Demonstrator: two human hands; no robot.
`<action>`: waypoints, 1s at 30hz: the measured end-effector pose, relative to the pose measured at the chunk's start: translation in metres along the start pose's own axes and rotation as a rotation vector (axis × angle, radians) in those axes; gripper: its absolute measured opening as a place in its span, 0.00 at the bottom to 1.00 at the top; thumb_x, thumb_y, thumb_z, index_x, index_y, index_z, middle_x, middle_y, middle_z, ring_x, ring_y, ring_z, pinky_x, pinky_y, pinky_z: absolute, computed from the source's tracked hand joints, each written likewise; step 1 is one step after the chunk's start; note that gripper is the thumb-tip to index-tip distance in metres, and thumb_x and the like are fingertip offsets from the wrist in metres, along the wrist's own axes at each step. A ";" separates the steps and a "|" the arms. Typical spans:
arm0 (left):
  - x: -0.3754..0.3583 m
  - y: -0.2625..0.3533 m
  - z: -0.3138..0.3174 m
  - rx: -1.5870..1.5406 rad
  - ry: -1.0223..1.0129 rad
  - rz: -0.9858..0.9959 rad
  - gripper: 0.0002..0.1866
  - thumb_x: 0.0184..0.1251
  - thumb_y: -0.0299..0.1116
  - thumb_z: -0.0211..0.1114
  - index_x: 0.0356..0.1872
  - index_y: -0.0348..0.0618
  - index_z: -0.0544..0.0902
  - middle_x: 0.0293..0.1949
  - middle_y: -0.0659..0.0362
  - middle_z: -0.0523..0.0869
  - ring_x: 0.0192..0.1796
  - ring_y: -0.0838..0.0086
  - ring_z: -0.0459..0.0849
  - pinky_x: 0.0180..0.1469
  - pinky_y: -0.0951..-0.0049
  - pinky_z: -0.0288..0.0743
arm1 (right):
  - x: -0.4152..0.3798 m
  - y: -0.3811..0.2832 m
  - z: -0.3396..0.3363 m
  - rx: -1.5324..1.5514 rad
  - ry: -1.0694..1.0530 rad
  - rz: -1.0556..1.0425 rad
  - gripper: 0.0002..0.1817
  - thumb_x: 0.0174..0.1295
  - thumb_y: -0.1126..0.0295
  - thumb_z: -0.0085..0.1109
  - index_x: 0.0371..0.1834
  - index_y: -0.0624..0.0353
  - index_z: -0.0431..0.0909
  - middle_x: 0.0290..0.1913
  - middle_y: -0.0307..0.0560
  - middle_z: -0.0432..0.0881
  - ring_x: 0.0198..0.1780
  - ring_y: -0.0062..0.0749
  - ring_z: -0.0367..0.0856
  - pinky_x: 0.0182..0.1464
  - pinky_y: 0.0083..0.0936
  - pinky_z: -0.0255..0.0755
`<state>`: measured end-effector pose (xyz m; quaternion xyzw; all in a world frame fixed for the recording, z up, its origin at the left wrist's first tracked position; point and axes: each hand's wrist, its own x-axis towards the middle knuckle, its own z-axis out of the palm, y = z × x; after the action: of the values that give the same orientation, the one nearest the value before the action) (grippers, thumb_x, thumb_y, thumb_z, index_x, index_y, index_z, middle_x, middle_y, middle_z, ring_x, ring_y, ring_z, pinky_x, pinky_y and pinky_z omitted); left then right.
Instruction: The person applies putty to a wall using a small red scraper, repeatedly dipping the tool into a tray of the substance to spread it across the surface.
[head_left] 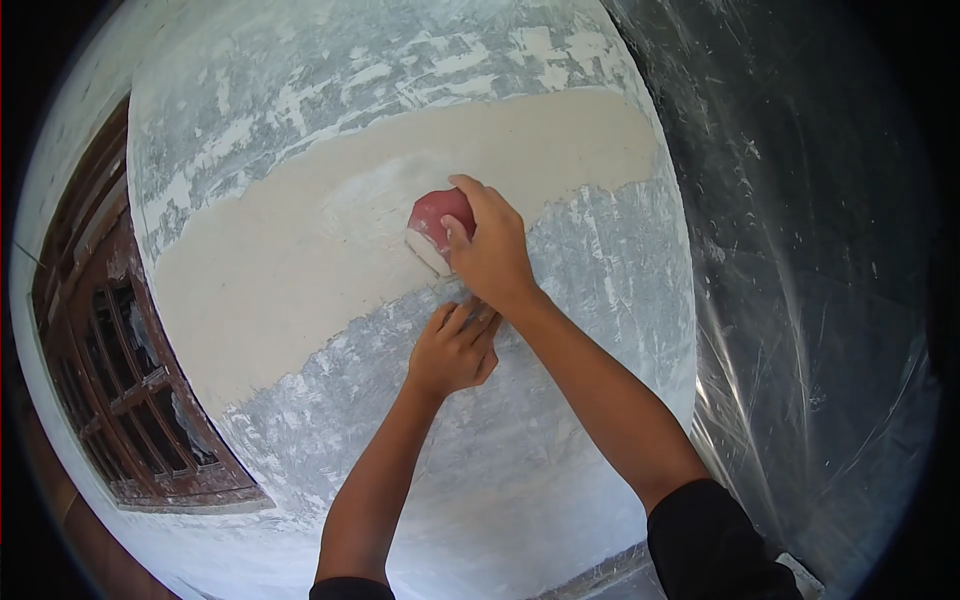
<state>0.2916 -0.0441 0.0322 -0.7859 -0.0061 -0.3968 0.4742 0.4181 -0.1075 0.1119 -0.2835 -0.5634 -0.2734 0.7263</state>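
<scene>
My right hand (492, 245) is closed around a dusty red piece of sandpaper (440, 215), thumb and fingers at its right side. The sandpaper lies against a beige band of filler (270, 260) on the wall; its lower left part is whitish. Just below, my left hand (453, 350) is close to my right wrist, its slightly bent fingers reaching up by the lower edge of the filler. Some of those fingertips are hidden behind the right hand, and I see nothing held there.
Grey, patchy wall (420, 430) surrounds the filler band above and below. On the left is a brown wooden window frame (150, 375) with bars. Clear plastic sheeting (790, 300) hangs along the right side, over a dark area. The floor edge shows at the bottom.
</scene>
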 end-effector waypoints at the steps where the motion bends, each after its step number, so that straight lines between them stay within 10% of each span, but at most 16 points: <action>1: 0.000 -0.001 0.001 -0.001 0.002 -0.001 0.21 0.58 0.33 0.61 0.54 0.42 0.87 0.58 0.61 0.87 0.60 0.65 0.81 0.59 0.64 0.73 | -0.004 -0.001 0.005 -0.033 -0.044 0.009 0.25 0.59 0.77 0.65 0.61 0.64 0.74 0.45 0.61 0.79 0.49 0.60 0.79 0.53 0.46 0.74; 8: 0.000 0.001 0.003 0.020 0.053 0.014 0.21 0.57 0.33 0.61 0.52 0.42 0.87 0.59 0.60 0.86 0.60 0.65 0.80 0.60 0.65 0.73 | -0.002 0.063 -0.085 -0.446 0.389 0.069 0.26 0.58 0.78 0.65 0.62 0.66 0.73 0.45 0.62 0.80 0.47 0.58 0.81 0.50 0.46 0.75; 16: 0.000 0.001 0.001 -0.020 -0.004 0.018 0.22 0.56 0.33 0.62 0.54 0.41 0.87 0.59 0.59 0.86 0.60 0.65 0.80 0.60 0.64 0.73 | -0.016 0.014 -0.018 -0.125 -0.055 -0.003 0.25 0.59 0.78 0.64 0.61 0.65 0.74 0.44 0.62 0.79 0.48 0.60 0.79 0.52 0.47 0.74; 23: 0.002 0.001 0.004 -0.013 0.063 0.021 0.24 0.52 0.29 0.62 0.54 0.41 0.87 0.59 0.60 0.86 0.57 0.63 0.82 0.55 0.62 0.74 | -0.005 0.050 -0.093 -0.306 0.353 0.041 0.24 0.58 0.80 0.65 0.60 0.67 0.75 0.48 0.64 0.82 0.50 0.60 0.82 0.53 0.43 0.76; 30: 0.003 0.002 0.000 0.040 0.026 0.030 0.23 0.56 0.32 0.61 0.55 0.42 0.87 0.59 0.60 0.86 0.58 0.65 0.82 0.59 0.65 0.74 | -0.017 0.055 -0.073 -0.214 0.063 0.002 0.24 0.58 0.80 0.64 0.60 0.67 0.75 0.46 0.63 0.81 0.50 0.59 0.82 0.52 0.43 0.76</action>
<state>0.2942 -0.0460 0.0328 -0.7709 0.0040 -0.3996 0.4960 0.5022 -0.1209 0.0751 -0.3511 -0.5075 -0.3401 0.7095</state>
